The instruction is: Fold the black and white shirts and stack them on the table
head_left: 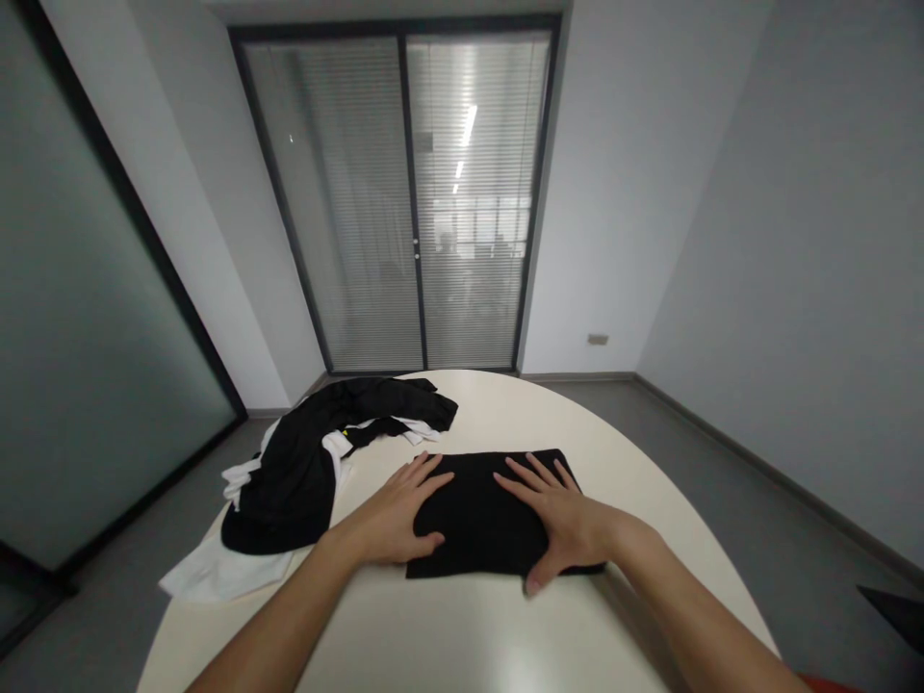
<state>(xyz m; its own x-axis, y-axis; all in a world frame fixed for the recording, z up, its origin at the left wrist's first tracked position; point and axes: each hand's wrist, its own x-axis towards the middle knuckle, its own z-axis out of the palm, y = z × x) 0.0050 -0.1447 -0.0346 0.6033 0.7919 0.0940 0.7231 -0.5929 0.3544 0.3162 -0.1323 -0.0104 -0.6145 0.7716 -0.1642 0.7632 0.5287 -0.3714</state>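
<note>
On my far left stands a frosted panel (87, 346) in a dark frame. Next comes the counter (469, 635), pale with a curved rim. Along its left edge, stretching toward the far edge, lies a loose pile (289, 472) of black and white clothes, rumpled, with a small yellow mark (345, 433) among the folds. A white piece (223, 570) sticks out from under it at the left edge.

To the right of the pile, my left hand (396, 515) rests palm down over the left end of a black cloth (480, 520), fingers spread apart, tips toward the counter's far edge. The cloth lies flat around the middle of the counter, roughly rectangular, just right of the pile. My right hand (574, 525) presses on its right end, fingers also apart, the thumb reaching past the cloth's near edge. Neither hand grips it. Beyond the counter's right edge I see grey floor (794, 577).
</note>
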